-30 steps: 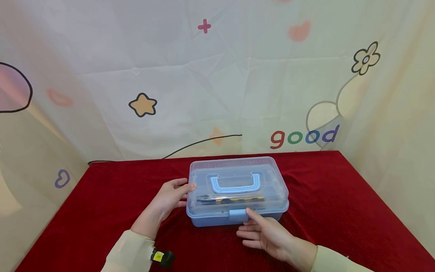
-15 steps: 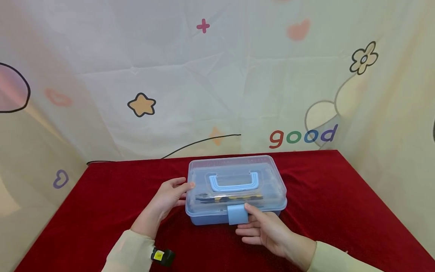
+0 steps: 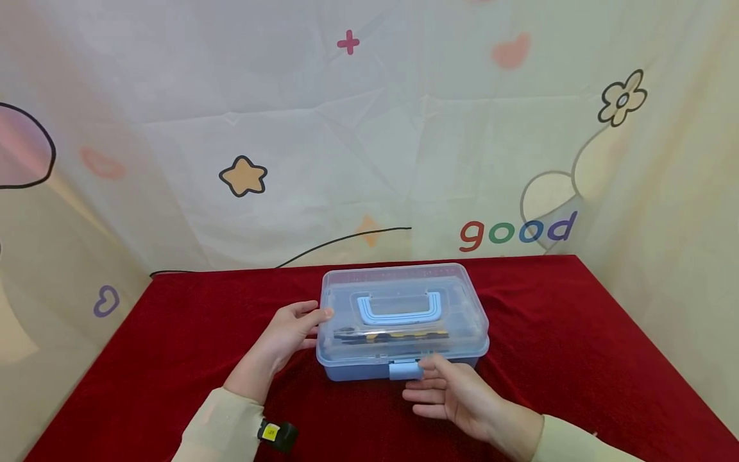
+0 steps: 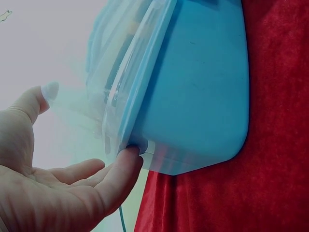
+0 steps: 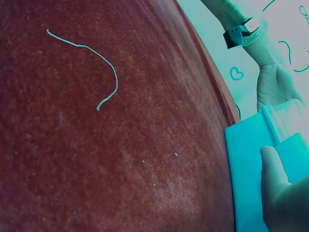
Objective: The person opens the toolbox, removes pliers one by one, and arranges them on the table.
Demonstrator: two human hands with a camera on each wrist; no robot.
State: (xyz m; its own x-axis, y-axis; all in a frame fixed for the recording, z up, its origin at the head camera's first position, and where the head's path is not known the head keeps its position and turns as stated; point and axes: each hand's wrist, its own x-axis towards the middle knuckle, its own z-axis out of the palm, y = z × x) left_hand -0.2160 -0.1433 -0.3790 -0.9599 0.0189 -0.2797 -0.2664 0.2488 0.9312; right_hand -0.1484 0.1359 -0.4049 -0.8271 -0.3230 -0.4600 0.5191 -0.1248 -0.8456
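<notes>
The left hand [image 3: 287, 332] is bare past the wrist, and behind it begins a plain, pale cream left sleeve [image 3: 222, 423]. Beside that sleeve's end sits a small, boxy black device [image 3: 285, 438] with a yellow label [image 3: 270, 432], its dark marks too small to read. Behind the bare right hand [image 3: 462, 394] comes a matching right sleeve [image 3: 577, 441].

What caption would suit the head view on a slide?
Left hand at the side of a lidded blue box, right hand at its front latch.

contents [image 3: 404, 336] blurred behind cloudy lid [image 3: 343, 298], box [image 4: 198, 92] cropped in both wrist views
</notes>
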